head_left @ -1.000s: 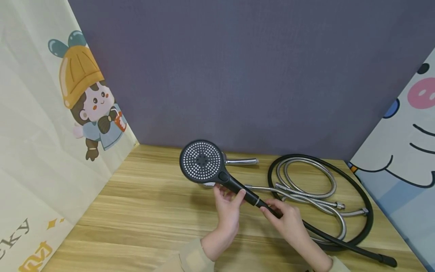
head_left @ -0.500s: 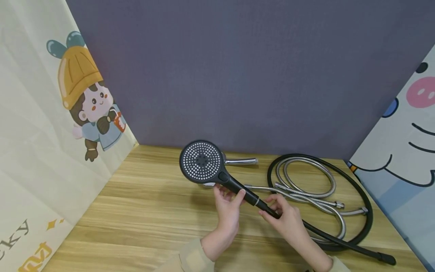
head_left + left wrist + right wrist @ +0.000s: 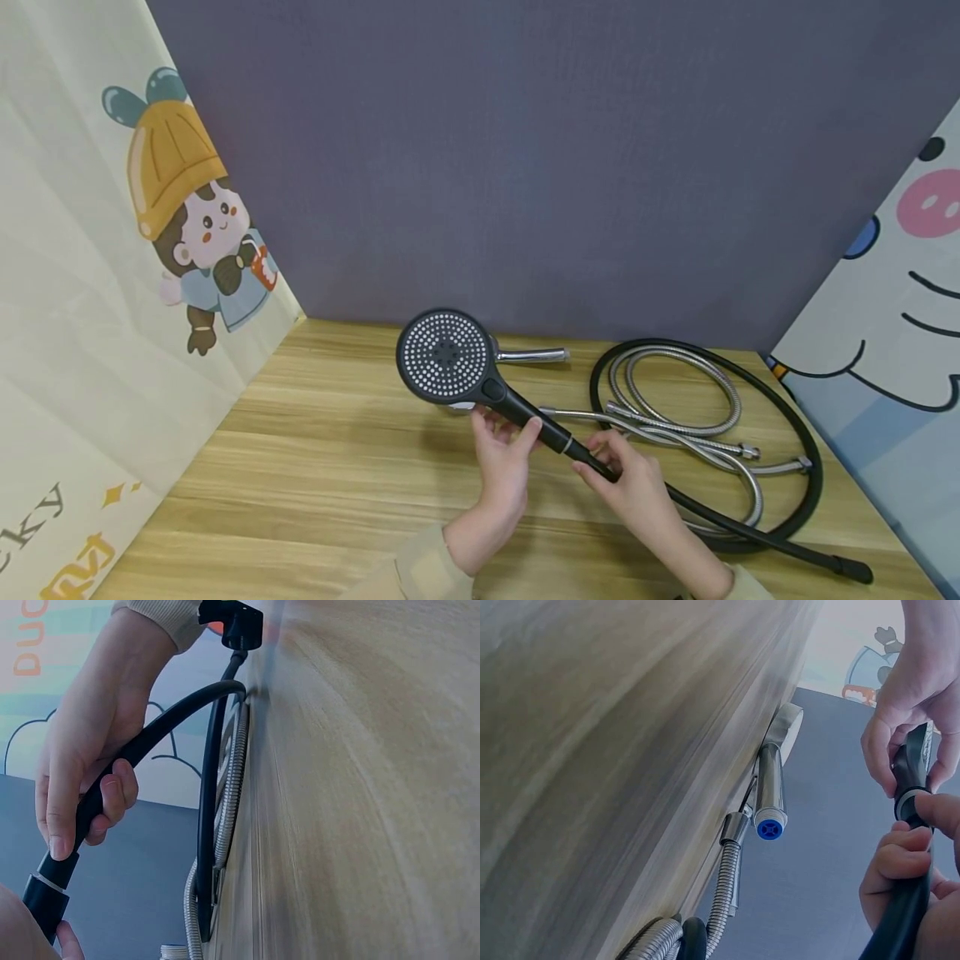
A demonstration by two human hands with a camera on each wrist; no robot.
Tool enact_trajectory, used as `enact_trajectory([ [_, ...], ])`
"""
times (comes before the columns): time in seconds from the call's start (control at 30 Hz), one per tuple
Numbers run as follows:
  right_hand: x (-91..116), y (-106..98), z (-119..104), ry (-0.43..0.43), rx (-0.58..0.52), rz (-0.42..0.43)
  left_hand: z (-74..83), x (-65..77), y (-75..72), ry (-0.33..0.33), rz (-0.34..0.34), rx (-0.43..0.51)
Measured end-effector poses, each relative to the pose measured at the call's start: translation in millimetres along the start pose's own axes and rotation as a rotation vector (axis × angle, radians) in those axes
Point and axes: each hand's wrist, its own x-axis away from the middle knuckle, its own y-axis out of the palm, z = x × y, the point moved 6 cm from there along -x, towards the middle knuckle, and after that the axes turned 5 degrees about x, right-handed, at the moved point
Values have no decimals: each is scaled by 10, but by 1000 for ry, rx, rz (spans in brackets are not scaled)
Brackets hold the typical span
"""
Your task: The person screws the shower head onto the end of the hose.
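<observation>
A black shower head (image 3: 444, 357) with a round face of pale nozzles is held above the table, tilted with its handle down to the right. My left hand (image 3: 503, 467) grips that handle between thumb and fingers. At the handle's lower end, my right hand (image 3: 633, 487) pinches the end fitting of a black hose (image 3: 900, 919). Fitting and handle meet in line at a pale ring; whether the thread is fully engaged cannot be seen. From the right hand the hose runs down to the table, as the left wrist view shows.
Behind the black head lies a chrome shower head (image 3: 534, 356), its blue-centred threaded end showing in the right wrist view. Coiled silver metal hoses (image 3: 738, 408) lie on the wooden table (image 3: 322, 467) at right, inside the black hose's loop. A dark wall panel (image 3: 525, 167) stands behind.
My right fingers have shifted slightly around the hose fitting. The left hand and black shower head have stayed in place.
</observation>
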Motion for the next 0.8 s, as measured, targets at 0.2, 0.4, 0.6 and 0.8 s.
enact_trajectory([
  [0.2,2,7,13,9,-3,-9,6,3,-2,2,-1,-1],
  [0.4,0,5,14,14,2,-19,17,6,0,5,-5,-7],
  [0.6,-6,4,10,37,8,-30,22,7,2,0,-8,-6],
  [0.8,-10,6,15,64,15,-41,16,6,0,1,-7,-5],
])
